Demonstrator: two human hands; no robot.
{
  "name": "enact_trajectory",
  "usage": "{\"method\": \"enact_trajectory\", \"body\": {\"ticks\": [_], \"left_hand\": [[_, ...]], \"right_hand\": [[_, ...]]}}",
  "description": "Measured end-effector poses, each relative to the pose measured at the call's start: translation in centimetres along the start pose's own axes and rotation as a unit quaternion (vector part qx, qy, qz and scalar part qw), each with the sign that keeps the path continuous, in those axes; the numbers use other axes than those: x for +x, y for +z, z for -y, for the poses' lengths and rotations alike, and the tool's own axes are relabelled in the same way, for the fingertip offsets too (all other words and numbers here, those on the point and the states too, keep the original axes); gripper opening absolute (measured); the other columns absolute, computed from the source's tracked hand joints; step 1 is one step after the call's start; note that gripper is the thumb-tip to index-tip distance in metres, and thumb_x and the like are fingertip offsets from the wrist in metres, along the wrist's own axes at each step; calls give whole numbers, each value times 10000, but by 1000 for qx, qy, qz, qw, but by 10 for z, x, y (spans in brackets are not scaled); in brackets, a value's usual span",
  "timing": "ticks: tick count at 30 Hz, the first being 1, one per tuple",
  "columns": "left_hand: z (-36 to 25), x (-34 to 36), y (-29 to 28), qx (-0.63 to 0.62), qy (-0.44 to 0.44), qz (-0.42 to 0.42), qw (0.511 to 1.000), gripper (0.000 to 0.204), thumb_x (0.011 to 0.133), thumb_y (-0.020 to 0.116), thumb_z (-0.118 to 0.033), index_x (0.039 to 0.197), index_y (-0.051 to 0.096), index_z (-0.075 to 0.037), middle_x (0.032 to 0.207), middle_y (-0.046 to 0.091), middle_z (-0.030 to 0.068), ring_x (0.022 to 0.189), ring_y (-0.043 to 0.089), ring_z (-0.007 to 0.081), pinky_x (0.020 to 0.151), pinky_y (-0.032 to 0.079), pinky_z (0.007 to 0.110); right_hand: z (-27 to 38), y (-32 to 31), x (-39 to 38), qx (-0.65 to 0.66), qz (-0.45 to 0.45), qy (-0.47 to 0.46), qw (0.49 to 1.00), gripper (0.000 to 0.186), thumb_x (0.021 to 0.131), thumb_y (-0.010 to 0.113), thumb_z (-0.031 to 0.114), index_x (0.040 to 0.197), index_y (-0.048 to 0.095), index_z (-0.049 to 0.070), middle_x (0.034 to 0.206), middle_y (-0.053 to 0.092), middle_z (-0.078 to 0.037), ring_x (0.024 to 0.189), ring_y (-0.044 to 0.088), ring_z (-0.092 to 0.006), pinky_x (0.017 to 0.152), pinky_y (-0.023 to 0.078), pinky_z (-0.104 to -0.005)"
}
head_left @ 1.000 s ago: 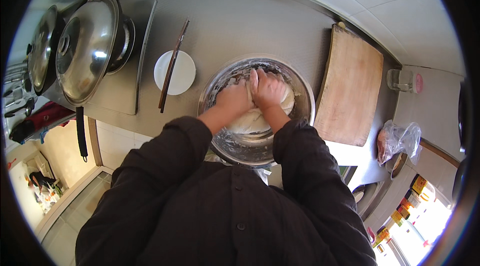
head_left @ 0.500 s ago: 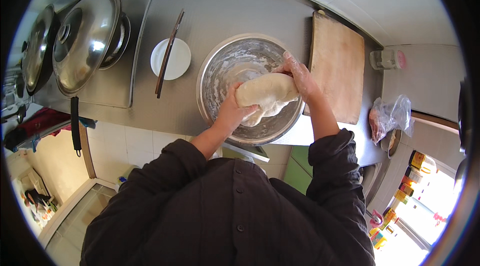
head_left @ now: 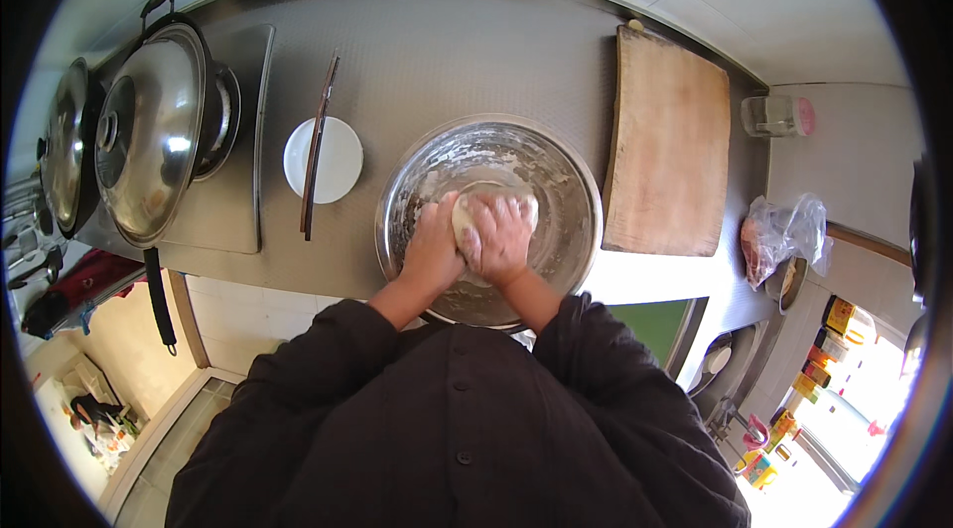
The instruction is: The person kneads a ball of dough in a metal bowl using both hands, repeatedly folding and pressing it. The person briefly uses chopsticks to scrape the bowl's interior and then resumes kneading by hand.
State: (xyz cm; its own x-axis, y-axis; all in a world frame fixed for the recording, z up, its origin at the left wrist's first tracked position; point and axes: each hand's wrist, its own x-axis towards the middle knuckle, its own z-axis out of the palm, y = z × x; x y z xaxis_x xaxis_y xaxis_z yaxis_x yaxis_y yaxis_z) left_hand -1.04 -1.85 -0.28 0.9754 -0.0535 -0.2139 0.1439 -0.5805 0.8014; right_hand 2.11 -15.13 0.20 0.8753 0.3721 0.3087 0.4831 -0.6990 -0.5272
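A lump of pale dough [head_left: 533, 211] lies in a wide steel mixing bowl [head_left: 571, 220] in front of me. On its left side my left hand [head_left: 433, 246] is closed, fingers bent against it. My right hand [head_left: 499, 236] presses down from above, its floury fingers wrapped over the top. Both hands touch each other and cover most of the dough. Smears of flour and dough stick to the bowl's inner wall. Left of it, a small white bowl [head_left: 342, 169] has a pair of dark chopsticks [head_left: 319, 136] lying across its rim.
A wooden cutting board [head_left: 668, 146] lies right of the mixing bowl. Two lidded pans, the nearer a wok [head_left: 159, 136], stand at far left, its handle jutting over the counter edge. A glass jar [head_left: 769, 117] and a plastic bag [head_left: 782, 238] sit at the right end.
The dough, held up and stretched between both hands before, is now down in the bowl, gathered smaller under them. My right hand has moved left, beside my left. The whole view has shifted slightly.
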Motion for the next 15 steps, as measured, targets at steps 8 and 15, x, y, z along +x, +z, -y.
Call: {"method": "enact_trajectory", "body": {"ticks": [8, 15], "left_hand": [[5, 79, -14, 63, -175, 76, 980, 697, 625, 790, -318, 1141, 470, 24, 982, 631, 250, 921, 605, 419, 792, 484, 449], [-16, 73, -44, -35, -91, 139, 986, 882, 557, 848, -346, 1253, 437, 7, 1118, 572, 237, 1040, 564, 373, 909, 442, 382]], "right_hand": [[-42, 36, 82, -26, -22, 47, 998, 267, 847, 530, 294, 659, 584, 111, 589, 579, -88, 583, 590, -280, 562, 471, -420], [-29, -6, 86, 84, -10, 48, 995, 256, 852, 556, 287, 739, 620, 66, 748, 616, -124, 747, 584, -316, 711, 431, -420]]}}
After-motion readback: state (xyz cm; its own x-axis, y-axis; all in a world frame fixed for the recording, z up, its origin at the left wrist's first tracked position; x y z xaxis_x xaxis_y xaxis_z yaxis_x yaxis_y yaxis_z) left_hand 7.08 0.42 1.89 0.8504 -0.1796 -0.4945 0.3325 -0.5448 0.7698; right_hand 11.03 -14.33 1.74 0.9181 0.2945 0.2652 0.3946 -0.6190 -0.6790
